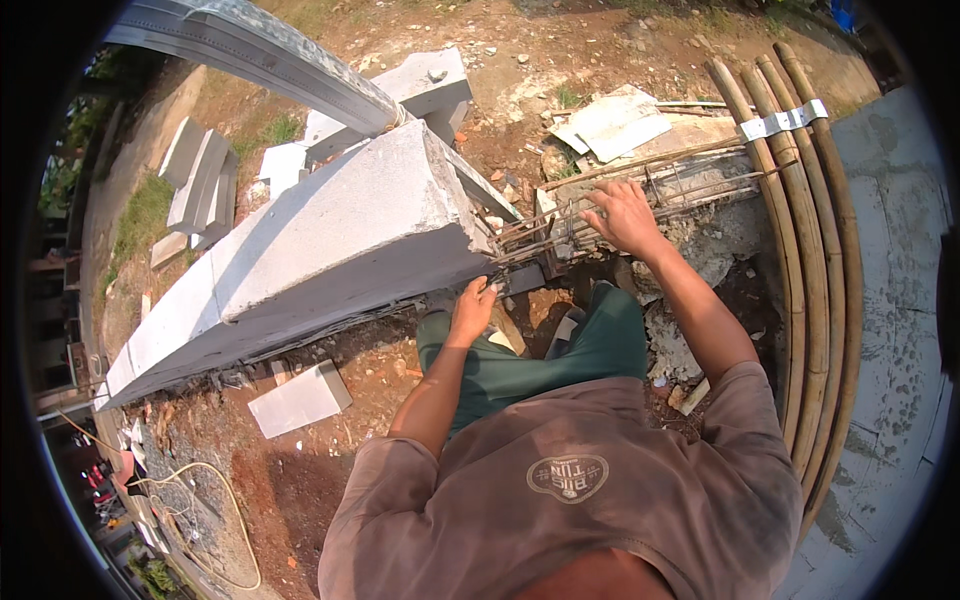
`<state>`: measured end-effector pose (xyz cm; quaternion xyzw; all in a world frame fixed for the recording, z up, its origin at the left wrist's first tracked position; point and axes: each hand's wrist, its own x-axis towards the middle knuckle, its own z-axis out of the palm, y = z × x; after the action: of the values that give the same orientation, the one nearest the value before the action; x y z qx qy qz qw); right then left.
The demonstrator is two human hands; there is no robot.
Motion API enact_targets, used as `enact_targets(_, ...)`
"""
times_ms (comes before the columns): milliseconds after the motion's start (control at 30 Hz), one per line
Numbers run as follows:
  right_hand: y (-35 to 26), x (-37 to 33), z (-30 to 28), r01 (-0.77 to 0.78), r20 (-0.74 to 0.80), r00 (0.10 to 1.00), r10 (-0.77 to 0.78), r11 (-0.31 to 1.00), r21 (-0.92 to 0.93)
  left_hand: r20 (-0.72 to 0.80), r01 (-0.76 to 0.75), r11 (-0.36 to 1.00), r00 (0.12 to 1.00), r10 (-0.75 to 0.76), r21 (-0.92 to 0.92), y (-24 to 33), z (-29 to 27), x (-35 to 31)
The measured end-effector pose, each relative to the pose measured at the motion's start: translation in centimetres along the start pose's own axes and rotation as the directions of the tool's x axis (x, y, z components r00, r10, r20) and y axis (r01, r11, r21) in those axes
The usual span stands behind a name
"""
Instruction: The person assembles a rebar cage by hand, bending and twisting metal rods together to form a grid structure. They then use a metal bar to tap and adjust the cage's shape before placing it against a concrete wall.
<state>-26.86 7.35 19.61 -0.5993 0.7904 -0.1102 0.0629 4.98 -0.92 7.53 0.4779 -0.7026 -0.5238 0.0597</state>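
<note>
My left hand is at the lower end corner of a pale block wall, beside thin steel rods. Its thumb and forefinger are drawn together, and I cannot make out what lies between them. My right hand reaches over a rusty reinforcing bar cage, fingers spread and bent, nothing visibly held. The cage runs from the wall's end toward upright bamboo poles on the right. A dark flat piece lies low between my hands, just beyond my knees.
A metal channel post leans at the wall's far side. Loose pale blocks and stacked blocks lie to the left. Broken boards rest beyond the cage. Rubble is beside my right leg, and a grey block wall stands at right.
</note>
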Motion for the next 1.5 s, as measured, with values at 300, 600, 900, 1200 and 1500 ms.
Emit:
enact_targets(300,-1.0,0.6,2.4,0.268,0.015,0.963,-0.268,0.963,-0.016,-0.287,-0.387,0.887,0.905,0.314,-0.250,-5.8,6.5,4.6)
enact_targets(600,-2.3,-1.5,6.4,0.313,-0.119,0.936,-0.331,0.938,-0.147,-0.420,-0.547,0.817,0.795,0.438,-0.182,-5.8,9.0,5.0)
enact_targets(900,-2.0,-0.9,9.6,0.389,-0.348,0.836,-0.424,0.906,-0.167,-0.531,-0.580,0.810,0.713,0.458,-0.080,-5.5,9.2,5.3)
enact_targets(1200,1.3,-1.1,9.7,0.365,-0.331,0.864,-0.379,0.925,-0.105,-0.592,-0.583,0.812,0.665,0.456,-0.030,-5.1,9.1,5.5)
enact_targets(1500,1.3,-1.0,10.5,0.353,-0.406,0.839,-0.363,0.930,-0.101,-0.570,-0.573,0.819,0.684,0.454,-0.035,-4.7,10.2,5.7)
